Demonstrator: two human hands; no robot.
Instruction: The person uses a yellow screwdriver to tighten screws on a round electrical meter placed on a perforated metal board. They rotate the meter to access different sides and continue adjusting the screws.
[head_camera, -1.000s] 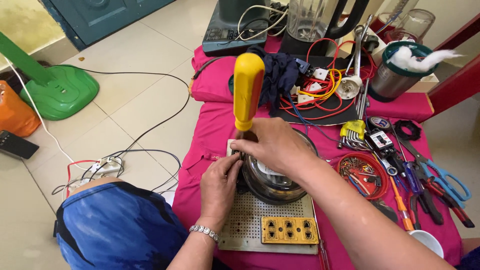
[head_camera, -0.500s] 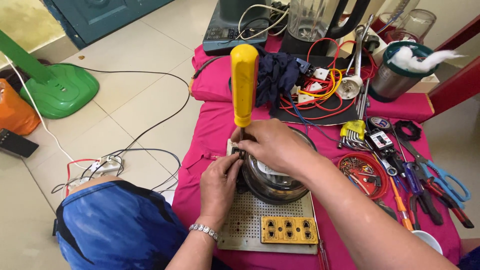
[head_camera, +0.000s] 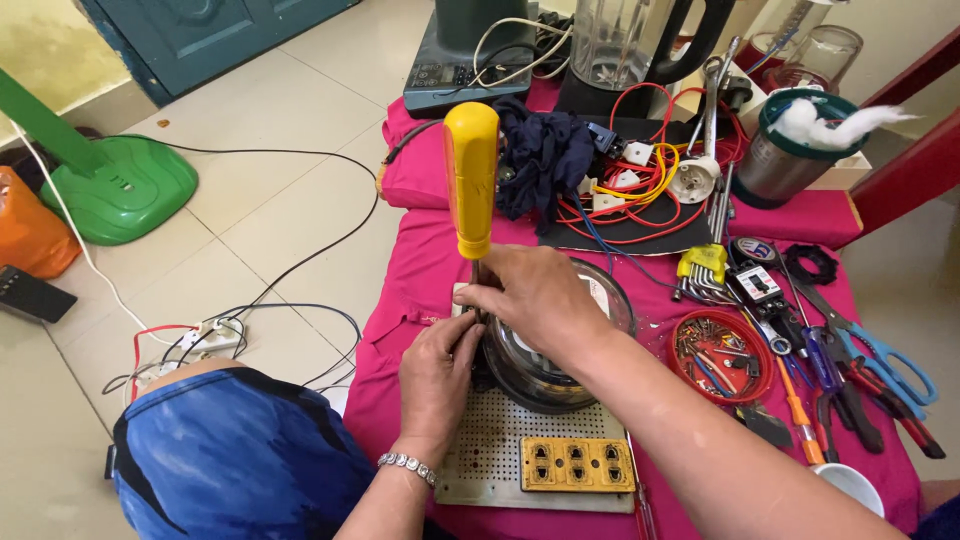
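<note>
A screwdriver with a big yellow handle (head_camera: 471, 175) stands upright, its shaft going down at the left rim of a round metal appliance body (head_camera: 545, 365). My right hand (head_camera: 535, 295) is closed around the shaft just below the handle and rests over the round body. Beside it, my left hand (head_camera: 437, 375) presses against the body's left side, fingers curled at the shaft's tip. The tip itself is hidden by my fingers. The body sits on a perforated white board (head_camera: 490, 450) with a yellow socket strip (head_camera: 577, 464).
The pink-covered table (head_camera: 415, 270) carries a red dish of small parts (head_camera: 715, 345), scissors and pliers (head_camera: 860, 370), hex keys (head_camera: 700, 270), a tangle of wires (head_camera: 640, 180), a dark cloth (head_camera: 545, 155) and blender jars (head_camera: 630, 45). A green fan base (head_camera: 120, 190) and cables lie on the floor at left.
The yellow handle has tipped slightly from leaning right to nearly upright. Both hands stay at the same spot on the round body.
</note>
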